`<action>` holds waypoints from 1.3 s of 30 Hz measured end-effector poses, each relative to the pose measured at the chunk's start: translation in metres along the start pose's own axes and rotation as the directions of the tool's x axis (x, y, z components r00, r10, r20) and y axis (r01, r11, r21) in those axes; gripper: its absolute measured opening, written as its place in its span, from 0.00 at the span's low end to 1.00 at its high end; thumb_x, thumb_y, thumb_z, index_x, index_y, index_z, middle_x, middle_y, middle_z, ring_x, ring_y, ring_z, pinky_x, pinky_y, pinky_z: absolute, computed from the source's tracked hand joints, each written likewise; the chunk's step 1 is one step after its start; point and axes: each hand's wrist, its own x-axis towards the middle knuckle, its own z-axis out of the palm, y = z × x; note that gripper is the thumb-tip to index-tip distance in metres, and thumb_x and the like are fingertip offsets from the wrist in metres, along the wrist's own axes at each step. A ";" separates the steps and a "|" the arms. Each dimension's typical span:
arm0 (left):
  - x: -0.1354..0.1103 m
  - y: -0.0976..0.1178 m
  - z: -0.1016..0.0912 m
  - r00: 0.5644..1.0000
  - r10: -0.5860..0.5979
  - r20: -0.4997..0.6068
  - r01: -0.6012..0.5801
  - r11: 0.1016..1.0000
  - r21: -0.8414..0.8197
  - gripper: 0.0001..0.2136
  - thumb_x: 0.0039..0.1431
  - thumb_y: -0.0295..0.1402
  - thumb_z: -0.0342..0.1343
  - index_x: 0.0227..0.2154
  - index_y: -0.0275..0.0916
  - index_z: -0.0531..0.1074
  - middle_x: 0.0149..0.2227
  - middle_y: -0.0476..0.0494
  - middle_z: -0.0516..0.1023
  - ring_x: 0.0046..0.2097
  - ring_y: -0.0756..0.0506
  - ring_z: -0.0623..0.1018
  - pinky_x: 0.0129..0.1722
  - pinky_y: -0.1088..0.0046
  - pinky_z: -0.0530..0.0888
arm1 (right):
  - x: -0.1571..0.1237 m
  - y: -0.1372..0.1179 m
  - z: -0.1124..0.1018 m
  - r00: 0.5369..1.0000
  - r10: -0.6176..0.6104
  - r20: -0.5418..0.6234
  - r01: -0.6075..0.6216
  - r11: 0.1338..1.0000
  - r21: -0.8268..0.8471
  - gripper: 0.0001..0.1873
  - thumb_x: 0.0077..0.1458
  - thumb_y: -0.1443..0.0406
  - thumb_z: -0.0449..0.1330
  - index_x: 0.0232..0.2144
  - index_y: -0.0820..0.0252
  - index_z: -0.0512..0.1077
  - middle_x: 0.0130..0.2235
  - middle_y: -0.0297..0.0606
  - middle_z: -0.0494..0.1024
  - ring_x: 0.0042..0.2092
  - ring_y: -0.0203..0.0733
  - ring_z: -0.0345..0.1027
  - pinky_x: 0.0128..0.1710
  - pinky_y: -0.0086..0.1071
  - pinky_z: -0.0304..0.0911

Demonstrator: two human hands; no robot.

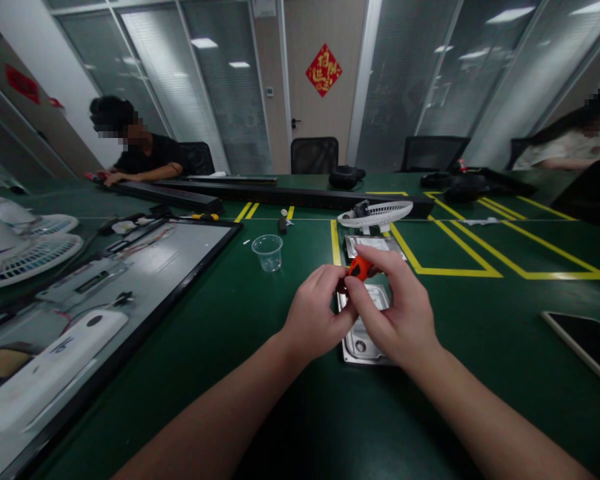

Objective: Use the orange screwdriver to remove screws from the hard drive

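Note:
Between my two hands is a small orange-and-black tool [360, 268], which looks like a screwdriver handle. My right hand [403, 310] is closed, pinching the tool between thumb and fingers. My left hand [317, 313] is closed too, its fingertips together at the tool's left end, where the small dark part they grip is mostly hidden. Directly beneath my hands a silver hard drive [363, 348] lies on the green table, partly covered by them. Just behind it lies a second hard drive [373, 245], its near edge hidden by my right fingers.
A clear plastic cup [268, 253] stands left of my hands. Beyond the drives is a white fan grille [380, 213]. A large dismantled panel [180, 250] with parts fills the left side; a phone-like device [587, 343] lies right. Two people sit across the table.

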 end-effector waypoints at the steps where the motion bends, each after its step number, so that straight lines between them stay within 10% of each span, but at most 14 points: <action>1: 0.000 0.000 0.000 1.000 -0.001 0.009 0.001 1.000 0.000 0.07 0.64 0.26 0.57 0.43 0.40 0.70 0.39 0.45 0.77 0.40 0.45 0.76 0.40 0.68 0.73 | 0.000 0.000 0.000 1.000 -0.001 0.008 0.001 1.000 0.008 0.25 0.67 0.68 0.63 0.64 0.54 0.70 0.50 0.42 0.79 0.49 0.46 0.75 0.51 0.43 0.73; 39: 0.000 0.000 0.000 0.998 -0.059 0.004 0.059 0.998 -0.005 0.10 0.64 0.27 0.58 0.47 0.41 0.69 0.41 0.44 0.79 0.40 0.45 0.77 0.40 0.67 0.75 | -0.001 0.000 0.000 1.000 -0.003 0.029 0.003 1.000 0.017 0.27 0.66 0.68 0.62 0.66 0.53 0.68 0.54 0.43 0.80 0.52 0.49 0.76 0.54 0.48 0.75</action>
